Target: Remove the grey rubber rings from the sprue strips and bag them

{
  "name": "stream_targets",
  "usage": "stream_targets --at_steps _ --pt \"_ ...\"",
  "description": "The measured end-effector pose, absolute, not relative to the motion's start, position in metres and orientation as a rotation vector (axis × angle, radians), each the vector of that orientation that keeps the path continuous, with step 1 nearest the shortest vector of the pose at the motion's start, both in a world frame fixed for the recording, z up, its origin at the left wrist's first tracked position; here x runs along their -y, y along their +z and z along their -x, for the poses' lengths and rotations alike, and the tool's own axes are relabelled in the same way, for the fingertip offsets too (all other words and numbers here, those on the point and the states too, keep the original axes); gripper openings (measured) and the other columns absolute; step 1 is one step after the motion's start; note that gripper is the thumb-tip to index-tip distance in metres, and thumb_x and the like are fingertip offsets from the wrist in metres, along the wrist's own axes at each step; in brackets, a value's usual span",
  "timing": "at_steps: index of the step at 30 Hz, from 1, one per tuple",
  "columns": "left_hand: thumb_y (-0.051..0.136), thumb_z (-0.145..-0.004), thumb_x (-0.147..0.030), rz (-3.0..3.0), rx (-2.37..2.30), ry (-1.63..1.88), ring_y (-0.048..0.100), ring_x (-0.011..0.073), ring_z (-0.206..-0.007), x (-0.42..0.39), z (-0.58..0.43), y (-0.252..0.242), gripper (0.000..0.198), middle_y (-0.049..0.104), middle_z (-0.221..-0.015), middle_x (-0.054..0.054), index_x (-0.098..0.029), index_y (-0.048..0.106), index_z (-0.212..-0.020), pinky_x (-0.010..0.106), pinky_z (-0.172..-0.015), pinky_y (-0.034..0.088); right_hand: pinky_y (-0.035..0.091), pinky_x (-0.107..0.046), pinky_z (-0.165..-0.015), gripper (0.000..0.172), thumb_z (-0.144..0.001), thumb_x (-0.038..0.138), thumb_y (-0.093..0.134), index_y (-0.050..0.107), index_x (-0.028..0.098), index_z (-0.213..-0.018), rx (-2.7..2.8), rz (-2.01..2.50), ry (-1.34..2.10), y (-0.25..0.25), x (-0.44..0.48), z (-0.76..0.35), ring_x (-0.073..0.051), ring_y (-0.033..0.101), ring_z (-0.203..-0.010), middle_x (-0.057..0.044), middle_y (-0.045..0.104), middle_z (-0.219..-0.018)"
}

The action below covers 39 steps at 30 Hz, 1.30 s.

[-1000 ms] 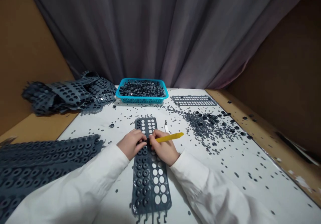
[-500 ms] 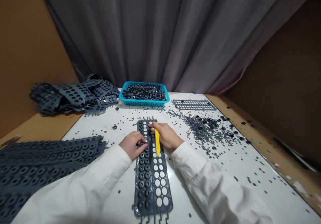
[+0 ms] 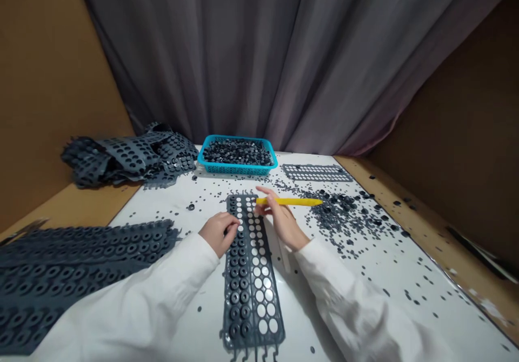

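A dark grey perforated rubber strip lies lengthwise on the white table in front of me. Small dark rings sit in the holes of its left column, and many holes on the right show white. My left hand rests on the strip's left edge with its fingers curled. My right hand is just right of the strip, pinching a yellow plastic pry stick that points right, above the strip's far end.
A blue plastic basket of dark rings stands at the back, beside a heap of perforated sheets. Stacked sheets lie at left. Loose rings are scattered at right, near another strip. Curtain and cardboard walls surround the table.
My right hand has lifted off the strip and moved right, swinging the yellow stick from lengthwise along the strip to pointing right. My left hand stays nearly in place. The view has shifted slightly.
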<state>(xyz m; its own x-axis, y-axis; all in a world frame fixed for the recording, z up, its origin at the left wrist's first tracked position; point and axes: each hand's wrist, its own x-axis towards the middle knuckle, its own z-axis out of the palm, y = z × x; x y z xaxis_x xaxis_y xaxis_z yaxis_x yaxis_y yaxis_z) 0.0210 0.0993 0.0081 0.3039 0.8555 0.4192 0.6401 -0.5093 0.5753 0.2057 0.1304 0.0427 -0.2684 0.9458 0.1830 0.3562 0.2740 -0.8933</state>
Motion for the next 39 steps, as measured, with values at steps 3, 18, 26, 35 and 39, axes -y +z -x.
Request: stream_targets --at_steps 3,18,26,35,39 --pt "0.035 -0.083 -0.01 -2.206 -1.405 1.034 0.056 0.0139 -0.065 -0.102 -0.02 0.003 0.026 0.058 -0.07 0.002 -0.015 0.059 -0.091 0.026 -0.063 0.047 0.041 -0.023 -0.05 0.032 -0.087 0.036 0.034 0.059 0.016 -0.09 1.538 1.224 1.186 0.027 -0.112 -0.201 -0.014 0.053 -0.052 0.001 0.054 -0.056" --pt "0.043 -0.075 -0.009 -2.242 -1.328 0.834 0.054 0.0145 -0.066 -0.099 -0.021 0.024 0.021 0.056 -0.068 0.002 -0.015 0.063 -0.077 0.026 -0.063 0.044 0.039 -0.018 -0.041 0.007 -0.072 0.018 0.046 0.049 0.018 -0.065 1.503 1.233 1.142 0.016 -0.099 -0.195 -0.009 0.05 -0.041 0.004 0.054 -0.05" --pt "0.054 -0.069 -0.011 -2.367 -1.304 0.751 0.052 0.0153 -0.067 -0.102 -0.02 0.025 0.016 0.051 -0.063 -0.001 -0.017 0.062 -0.081 0.027 -0.064 0.043 0.039 -0.02 -0.044 0.01 -0.074 0.016 0.044 0.048 0.019 -0.065 1.608 1.267 1.085 0.015 -0.099 -0.194 -0.011 0.05 -0.042 0.004 0.055 -0.049" --pt "0.061 -0.069 -0.014 -2.513 -1.223 0.447 0.054 0.0188 -0.075 -0.108 -0.025 0.035 0.013 0.055 -0.074 0.004 -0.015 0.062 -0.081 0.029 -0.069 0.045 0.036 -0.021 -0.052 0.014 -0.076 0.013 0.04 0.041 0.02 -0.065 1.859 1.338 0.803 0.028 -0.09 -0.187 -0.012 0.048 -0.049 0.004 0.049 -0.05" --pt "0.059 -0.072 -0.014 -2.655 -1.254 0.157 0.056 0.0207 -0.08 -0.11 -0.033 0.043 0.004 0.058 -0.08 0.007 -0.014 0.062 -0.075 0.03 -0.071 0.046 0.037 -0.021 -0.053 0.012 -0.077 0.014 0.04 0.042 0.02 -0.066 1.809 1.301 0.865 0.022 -0.089 -0.188 -0.013 0.049 -0.051 0.004 0.05 -0.052"
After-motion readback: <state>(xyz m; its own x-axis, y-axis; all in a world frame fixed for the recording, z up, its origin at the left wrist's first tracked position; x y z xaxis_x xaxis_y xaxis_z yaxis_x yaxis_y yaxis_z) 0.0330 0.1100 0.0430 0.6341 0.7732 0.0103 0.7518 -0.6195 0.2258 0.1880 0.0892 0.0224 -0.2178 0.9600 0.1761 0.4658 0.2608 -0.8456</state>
